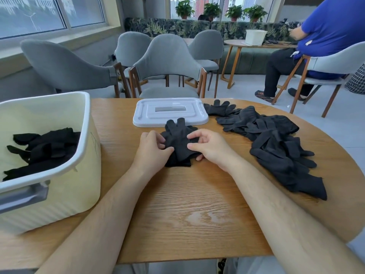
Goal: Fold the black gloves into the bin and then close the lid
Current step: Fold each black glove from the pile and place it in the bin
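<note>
A black glove [178, 139] lies on the wooden desk [187, 204] just in front of the person, its fingertips pointing away and lapping the near edge of the white lid [146, 115], its cuff end bunched toward the body. The left hand [153, 147] grips the glove's left side, with curled fingers [161, 144] and thumb pinching the knit. The right hand [209, 147] grips the right side, forefinger and thumb closed on a fold of the fabric while the other fingers curl loosely beside it. The lid lies flat on the desk beyond the hands, well apart from the bin. A grey strip [170, 109] is set in its middle, and I cannot tell whether anything is written on it. The cream bin [87, 155] stands open at the left edge of the desk with a grey handle [23, 196] on its near end. Its side wall carries a faint scrawled mark [95, 143], too thin to read. Inside it lie folded gloves [45, 149] in a loose dark heap. To the right a pile of gloves [276, 143] sprawls across the desk from beside the lid toward the near right edge. Behind the desk stand grey chairs [167, 62], and a person in a blue shirt [331, 30] sits at another table bearing a white basket [255, 37].
</note>
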Demonstrator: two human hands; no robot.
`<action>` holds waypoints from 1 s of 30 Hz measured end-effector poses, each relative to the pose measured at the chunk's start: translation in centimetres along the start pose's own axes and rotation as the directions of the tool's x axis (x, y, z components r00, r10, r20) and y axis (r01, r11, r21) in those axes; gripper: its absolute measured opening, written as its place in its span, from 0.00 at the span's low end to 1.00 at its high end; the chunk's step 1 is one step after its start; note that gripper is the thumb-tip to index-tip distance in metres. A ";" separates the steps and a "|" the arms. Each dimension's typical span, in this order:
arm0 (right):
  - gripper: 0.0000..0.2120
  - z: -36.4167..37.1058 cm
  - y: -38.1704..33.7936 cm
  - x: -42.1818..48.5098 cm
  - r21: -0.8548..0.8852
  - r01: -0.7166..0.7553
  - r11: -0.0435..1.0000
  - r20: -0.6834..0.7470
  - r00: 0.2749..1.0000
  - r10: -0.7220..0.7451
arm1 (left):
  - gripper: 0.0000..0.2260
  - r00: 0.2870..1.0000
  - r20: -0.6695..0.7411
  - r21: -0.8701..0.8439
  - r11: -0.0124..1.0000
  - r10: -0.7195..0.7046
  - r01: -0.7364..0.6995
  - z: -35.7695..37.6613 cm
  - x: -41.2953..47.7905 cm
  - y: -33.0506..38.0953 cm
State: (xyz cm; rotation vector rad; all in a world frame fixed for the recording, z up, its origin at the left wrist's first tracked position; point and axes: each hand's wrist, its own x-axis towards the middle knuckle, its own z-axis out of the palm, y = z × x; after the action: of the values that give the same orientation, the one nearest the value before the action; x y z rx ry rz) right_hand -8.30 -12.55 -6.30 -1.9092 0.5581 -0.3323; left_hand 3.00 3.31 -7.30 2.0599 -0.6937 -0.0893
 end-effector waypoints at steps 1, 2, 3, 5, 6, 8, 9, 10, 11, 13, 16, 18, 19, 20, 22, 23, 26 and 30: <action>0.11 0.1 0.0 0.0 0.022 -0.003 1.000 0.010 1.000 0.002 | 0.10 0.999 0.041 0.035 0.999 0.019 -0.020 -0.4 -0.3 -0.3; 0.10 0.3 0.1 0.1 0.073 -0.005 0.997 0.020 1.000 0.004 | 0.08 0.996 0.079 0.048 0.998 0.047 -0.051 -0.8 -0.6 -0.6; 0.12 0.4 0.0 0.1 0.134 -0.005 0.991 0.033 0.999 0.001 | 0.08 0.989 0.112 0.049 0.994 0.094 -0.100 -1.1 -1.1 -1.0; 0.16 0.8 -0.2 0.3 0.231 -0.006 0.973 0.071 0.997 -0.010 | 0.09 0.968 0.176 0.039 0.981 0.178 -0.188 -1.6 -1.7 -2.0; 0.17 1.1 -0.2 0.4 0.249 -0.010 0.968 0.090 0.996 -0.013 | 0.10 0.961 0.198 0.025 0.979 0.194 -0.203 -1.7 -2.0 -2.4; 0.18 1.5 -0.1 0.5 0.253 -0.016 0.967 0.120 0.993 -0.015 | 0.14 0.960 0.212 -0.032 0.983 0.183 -0.180 -1.8 -2.1 -2.8; 0.19 1.7 0.0 0.4 0.247 -0.018 0.969 0.130 0.991 -0.014 | 0.17 0.963 0.211 -0.072 0.985 0.169 -0.157 -1.8 -2.0 -2.8; 0.20 1.8 0.0 0.3 0.225 -0.017 0.974 0.135 0.991 -0.014 | 0.19 0.965 0.215 -0.112 0.985 0.151 -0.129 -1.9 -2.0 -2.9; 0.20 1.8 -0.1 0.1 0.185 -0.011 0.983 0.138 0.990 -0.015 | 0.21 0.965 0.222 -0.141 0.984 0.138 -0.108 -2.0 -2.0 -2.8; 0.21 1.6 -0.2 -0.2 0.081 0.017 0.997 0.134 0.991 -0.028 | 0.22 0.965 0.221 -0.158 0.981 0.144 -0.111 -2.1 -2.0 -2.9; 0.19 1.4 -0.2 -0.1 -0.059 0.062 0.996 0.109 0.993 -0.055 | 0.19 0.952 0.200 -0.086 0.972 0.231 -0.217 -2.1 -2.0 -3.0; 0.19 1.4 0.0 0.0 -0.129 0.084 0.988 0.104 0.992 -0.071 | 0.15 0.937 0.202 -0.028 0.958 0.285 -0.285 -2.0 -2.0 -2.9; 0.18 1.4 0.1 0.0 -0.155 0.092 0.984 0.107 0.991 -0.076 | 0.13 0.934 0.199 -0.007 0.954 0.296 -0.301 -2.0 -2.0 -3.0; 0.18 1.4 0.1 0.0 -0.173 0.101 0.980 0.108 0.991 -0.083 | 0.11 0.932 0.192 0.014 0.949 0.308 -0.316 -2.1 -2.0 -2.9; 0.18 1.2 0.0 -0.2 -0.198 0.104 0.975 0.114 0.990 -0.082 | 0.09 0.923 0.187 0.046 0.935 0.337 -0.351 -2.1 -2.0 -3.0; 0.17 1.2 -0.2 -0.4 -0.218 0.106 0.970 0.118 0.990 -0.082 | 0.08 0.916 0.186 0.059 0.926 0.356 -0.372 -2.0 -2.0 -2.9; 0.13 1.0 -0.5 -0.8 -0.339 0.147 0.929 0.118 0.987 -0.113 | 0.07 0.902 0.178 0.084 0.908 0.392 -0.411 -2.0 -2.1 -2.9; 0.11 0.8 -0.2 -0.8 -0.354 0.155 0.922 0.127 0.985 -0.116 | 0.06 0.892 0.175 0.099 0.894 0.418 -0.438 -1.8 -2.3 -2.6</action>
State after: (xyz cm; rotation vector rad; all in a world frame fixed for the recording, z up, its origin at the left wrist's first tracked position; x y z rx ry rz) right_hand -8.56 -11.42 -6.42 -2.3168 0.4395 -0.2264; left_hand 2.80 6.97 -8.83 1.9912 -1.2661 0.0608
